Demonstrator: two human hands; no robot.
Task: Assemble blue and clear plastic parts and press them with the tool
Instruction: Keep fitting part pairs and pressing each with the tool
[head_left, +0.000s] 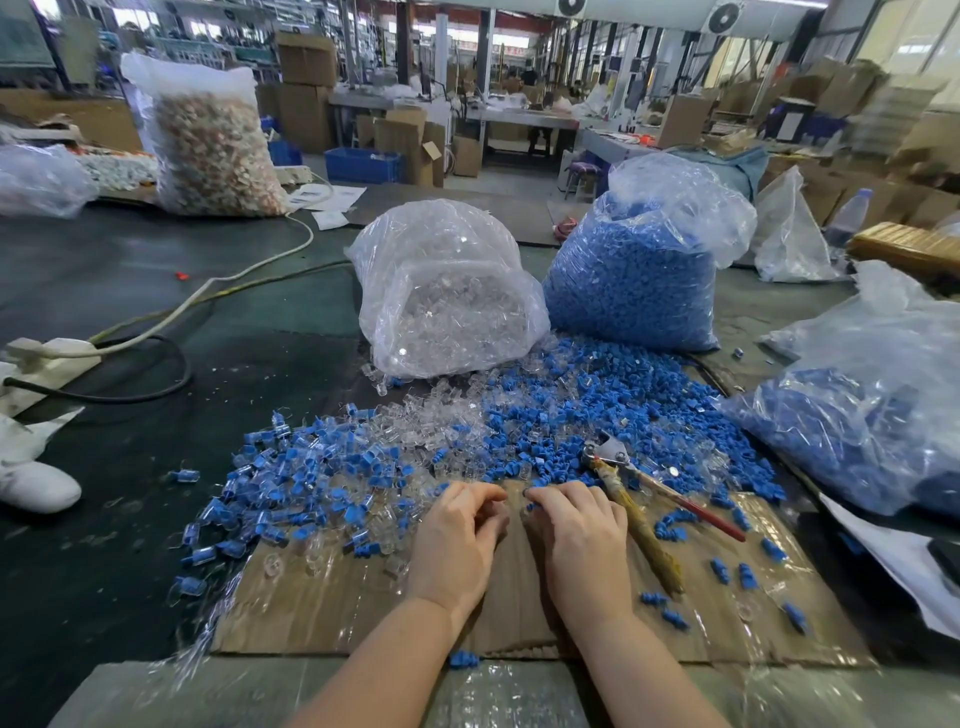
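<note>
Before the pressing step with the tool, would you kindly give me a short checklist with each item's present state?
1. Pressing tool within reach, beside the right hand: ok.
2. Tool free, no hand on it: ok.
3. Blue part pinched in right fingertips: ok.
4. Clear part in left hand: cannot tell, fingers hide it.
5. Parts fully mated: cannot tell.
6. Bare cardboard to work on: ok.

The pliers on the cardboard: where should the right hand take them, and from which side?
Grip the pliers by the two handles, the wrapped and the red, near their lower ends, coming from above and the left where the right hand is. The metal head points away into the parts pile.
</note>
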